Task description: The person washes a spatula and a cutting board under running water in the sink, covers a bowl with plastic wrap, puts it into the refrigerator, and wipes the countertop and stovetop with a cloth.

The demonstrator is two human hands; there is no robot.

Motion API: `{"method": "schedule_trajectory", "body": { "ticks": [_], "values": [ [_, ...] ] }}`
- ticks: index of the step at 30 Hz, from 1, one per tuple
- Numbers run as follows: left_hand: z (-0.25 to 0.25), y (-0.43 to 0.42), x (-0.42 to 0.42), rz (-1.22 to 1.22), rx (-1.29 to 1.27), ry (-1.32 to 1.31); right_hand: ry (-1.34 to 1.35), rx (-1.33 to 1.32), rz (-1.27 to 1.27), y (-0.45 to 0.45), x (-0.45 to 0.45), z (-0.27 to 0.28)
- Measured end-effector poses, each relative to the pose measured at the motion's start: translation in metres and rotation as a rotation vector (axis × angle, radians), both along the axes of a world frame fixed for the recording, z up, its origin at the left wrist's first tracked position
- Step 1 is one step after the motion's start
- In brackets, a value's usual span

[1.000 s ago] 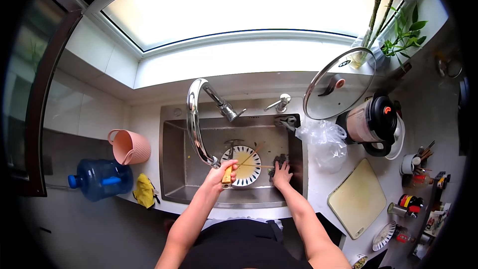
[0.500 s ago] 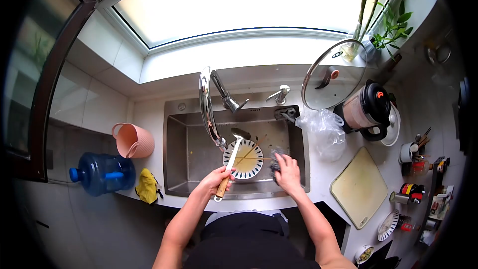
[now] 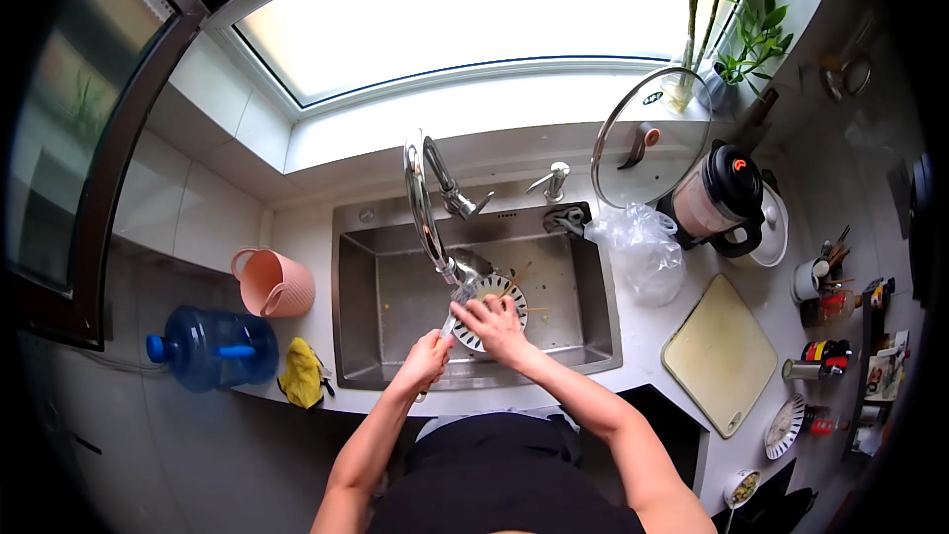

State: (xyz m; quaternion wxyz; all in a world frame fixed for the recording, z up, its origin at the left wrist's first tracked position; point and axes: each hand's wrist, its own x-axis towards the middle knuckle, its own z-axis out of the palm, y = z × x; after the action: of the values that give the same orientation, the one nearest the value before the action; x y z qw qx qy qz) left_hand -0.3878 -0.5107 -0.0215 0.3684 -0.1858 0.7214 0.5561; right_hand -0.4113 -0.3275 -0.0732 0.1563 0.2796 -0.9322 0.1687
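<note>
My left hand (image 3: 428, 360) is closed around the handle of a long-handled cooking utensil (image 3: 448, 324) at the sink's front edge. Its rounded metal head (image 3: 475, 263) lies under the faucet spout. Against the handle, my right hand (image 3: 495, 328) presses a grey scouring pad (image 3: 464, 292), mostly covered by the fingers. Below that hand, a white plate with dark rim marks (image 3: 518, 314) sits in the sink (image 3: 390, 336). Chopsticks (image 3: 518, 277) lie across the plate's far side. Part of the plate is hidden.
The chrome faucet (image 3: 419, 198) arches over the sink. To the left are a pink basket (image 3: 275, 284), a yellow cloth (image 3: 302, 374) and a blue water jug (image 3: 213, 347). On the right stand a plastic bag (image 3: 647, 259), glass lid (image 3: 647, 163), blender (image 3: 720, 200) and cutting board (image 3: 720, 356).
My right hand has moved left with the scouring pad, from the sink's right side onto the utensil handle. The utensil has turned slightly in my left hand, and the view has shifted a little.
</note>
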Motion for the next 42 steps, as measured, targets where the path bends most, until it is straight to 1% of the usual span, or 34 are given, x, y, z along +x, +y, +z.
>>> {"method": "schedule_trajectory", "body": {
  "ticks": [2, 4, 6, 9, 10, 12, 14, 16, 18, 19, 20, 21, 22, 23, 24, 25, 26, 28, 30, 32, 34, 37, 38, 40, 42],
  "values": [
    [-0.003, -0.004, 0.003, -0.012, -0.015, 0.04, 0.029, 0.035, -0.024, 0.002, -0.003, -0.004],
    [0.0, -0.005, 0.008, -0.017, -0.002, 0.009, -0.093, 0.056, -0.148, 0.015, -0.019, -0.006],
    [0.004, -0.007, 0.01, -0.019, 0.006, -0.022, -0.113, 0.045, -0.136, 0.021, -0.021, -0.003],
    [0.007, -0.012, 0.008, -0.004, 0.046, -0.024, -0.193, -0.154, -0.269, 0.028, -0.021, 0.012],
    [0.012, -0.015, 0.007, 0.008, 0.076, -0.035, -0.197, -0.152, -0.335, 0.033, -0.025, 0.013],
    [0.012, -0.021, 0.004, 0.019, 0.103, -0.046, -0.192, -0.252, -0.393, 0.046, -0.035, 0.014],
    [-0.004, -0.027, 0.001, -0.013, 0.094, 0.023, -0.223, -0.302, -0.38, 0.05, -0.043, 0.018],
    [-0.016, -0.028, -0.001, -0.031, 0.09, 0.058, -0.245, -0.36, -0.231, 0.047, -0.048, 0.023],
    [-0.023, -0.028, -0.003, -0.187, -0.071, 0.185, -0.266, -0.38, -0.099, 0.04, -0.05, 0.03],
    [-0.019, -0.024, -0.001, -0.251, -0.195, 0.327, -0.28, -0.393, -0.053, 0.036, -0.051, 0.026],
    [-0.014, -0.022, 0.001, -0.251, -0.196, 0.329, -0.293, -0.406, -0.007, 0.032, -0.052, 0.022],
    [-0.009, -0.02, 0.005, -0.265, -0.282, 0.404, -0.198, -0.398, 0.001, 0.031, -0.054, 0.017],
    [-0.008, -0.019, 0.009, -0.281, -0.369, 0.477, -0.199, -0.4, 0.0, 0.031, -0.058, 0.018],
    [-0.01, -0.022, 0.011, -0.235, -0.336, 0.468, -0.193, -0.389, -0.038, 0.032, -0.063, 0.018],
    [-0.011, -0.024, 0.013, -0.239, -0.335, 0.464, -0.191, -0.377, -0.075, 0.033, -0.066, 0.018],
    [-0.008, -0.026, 0.016, -0.249, -0.374, 0.499, -0.151, -0.437, -0.117, 0.034, -0.073, 0.013],
    [-0.006, -0.027, 0.017, -0.255, -0.413, 0.538, -0.186, -0.496, -0.142, 0.035, -0.074, 0.01],
    [-0.002, -0.033, 0.018, -0.245, -0.442, 0.557, -0.146, -0.435, -0.056, 0.027, -0.069, 0.009],
    [-0.001, -0.039, 0.017, -0.301, -0.564, 0.608, -0.114, -0.447, 0.055, 0.018, -0.06, 0.017],
    [0.001, -0.041, 0.022, -0.303, -0.568, 0.615, -0.138, -0.416, 0.004, 0.021, -0.067, 0.01],
    [0.0, -0.042, 0.021, -0.303, -0.575, 0.632, -0.131, -0.458, -0.137, 0.022, -0.073, 0.006],
    [-0.004, -0.046, 0.021, -0.307, -0.598, 0.689, -0.067, -0.374, 0.0, 0.004, -0.055, 0.008],
    [-0.003, -0.047, 0.018, -0.328, -0.63, 0.693, -0.052, -0.41, 0.081, 0.0, -0.05, 0.017],
    [-0.001, -0.048, 0.022, -0.345, -0.658, 0.688, -0.066, -0.383, -0.008, 0.004, -0.058, 0.015],
    [0.004, -0.05, 0.023, -0.399, -0.66, 0.734, -0.105, -0.44, -0.187, 0.013, -0.071, 0.009]
  ]
}}
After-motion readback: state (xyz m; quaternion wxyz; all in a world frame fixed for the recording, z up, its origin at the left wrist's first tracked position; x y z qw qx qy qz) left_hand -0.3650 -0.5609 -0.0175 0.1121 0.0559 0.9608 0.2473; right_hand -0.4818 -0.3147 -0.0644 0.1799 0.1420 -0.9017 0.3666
